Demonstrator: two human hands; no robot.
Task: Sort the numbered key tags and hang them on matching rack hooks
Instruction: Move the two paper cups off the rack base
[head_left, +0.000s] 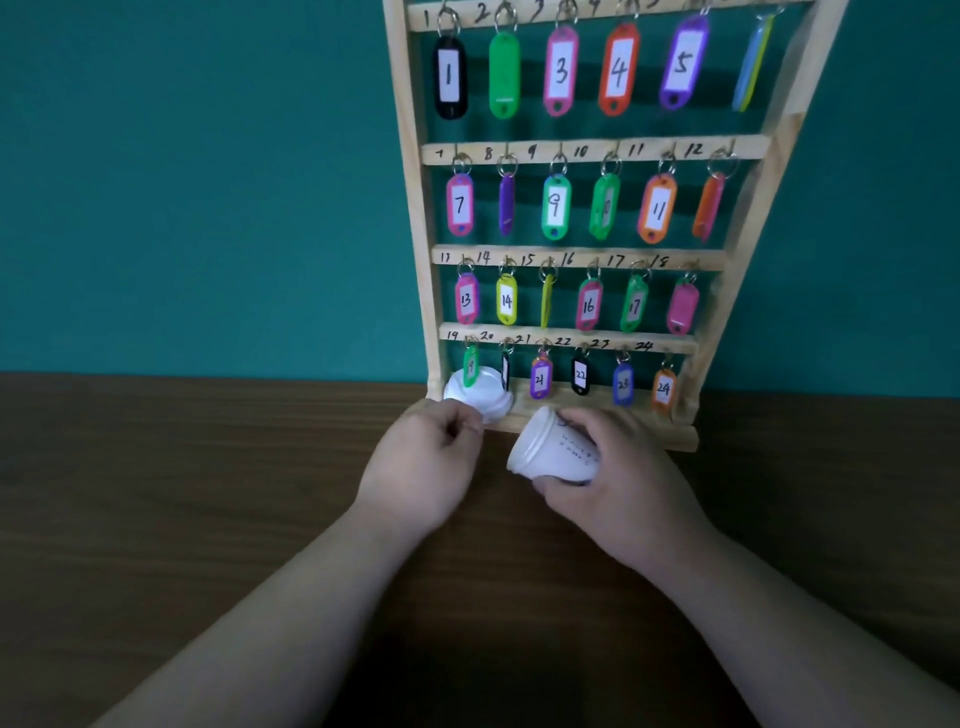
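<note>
Your right fingers (589, 423) curl over a white paper cup (553, 454) and your thumb presses under it, so your right hand (628, 488) is clamped on the cup. The cup lies tipped on its side, its rolled rim toward your left hand and faint handwriting on its wall.

Your left fingers (457, 422) are curled in, thumb and forefinger tips together at the edge of a white plastic lid (485, 397). You cannot tell from here whether your left hand (421, 462) pinches the lid or only touches it. The round, ridged lid leans at the lower left corner of the rack, covering the bottoms of tags 19 and 20.

The wooden key rack (415, 208) is pale, unpainted timber: 4 rails, each with 6 hooks and hand-inked numbers 1 to 24. On every hook a key tag hangs by a metal split ring. They are glossy oval plastic in black, green, pink, orange, purple, yellow and blue, most with a white paper insert, such as tag 1 (450, 77). Several hang edge-on or blank side out, so their numbers are hidden.

The rack stands upright at the far edge of the desk (208, 519), a dark brown wood-grain top, against a flat teal wall (208, 182).
</note>
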